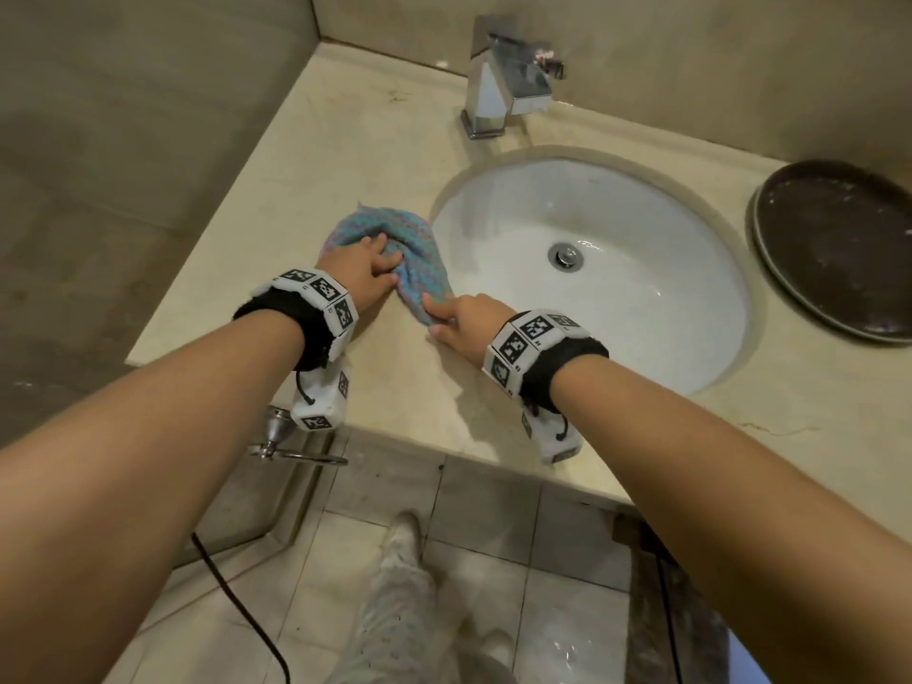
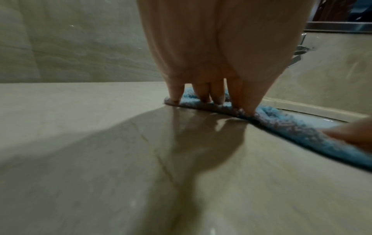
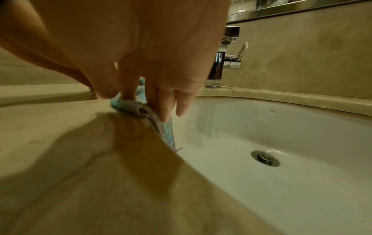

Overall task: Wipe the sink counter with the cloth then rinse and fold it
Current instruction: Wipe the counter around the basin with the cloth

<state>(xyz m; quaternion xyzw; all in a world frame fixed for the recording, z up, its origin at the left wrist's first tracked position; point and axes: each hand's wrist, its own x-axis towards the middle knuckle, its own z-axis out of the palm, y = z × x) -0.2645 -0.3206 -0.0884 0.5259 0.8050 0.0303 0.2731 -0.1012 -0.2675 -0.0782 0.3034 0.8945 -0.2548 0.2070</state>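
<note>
A blue and purple terry cloth point(image 1: 417, 283) lies bunched on the beige sink counter point(image 1: 345, 140), just left of the white basin point(image 1: 617, 214). My left hand point(image 1: 367, 261) presses its far part down with spread, straight fingertips point(image 2: 175, 97). My right hand point(image 1: 444, 315) pinches the cloth's near corner between thumb and index finger at the basin's rim. In the left wrist view the cloth point(image 2: 292, 127) runs flat to the right under the left hand point(image 2: 209, 101). In the right wrist view the cloth point(image 3: 167, 135) hangs a little over the basin edge below the right hand point(image 3: 141, 103).
A chrome faucet point(image 1: 503, 81) stands behind the basin, whose drain point(image 1: 566, 255) is wet. A dark round tray point(image 1: 839, 249) sits on the counter at the right. Walls close the counter at the back and left. Tiled floor lies below the front edge.
</note>
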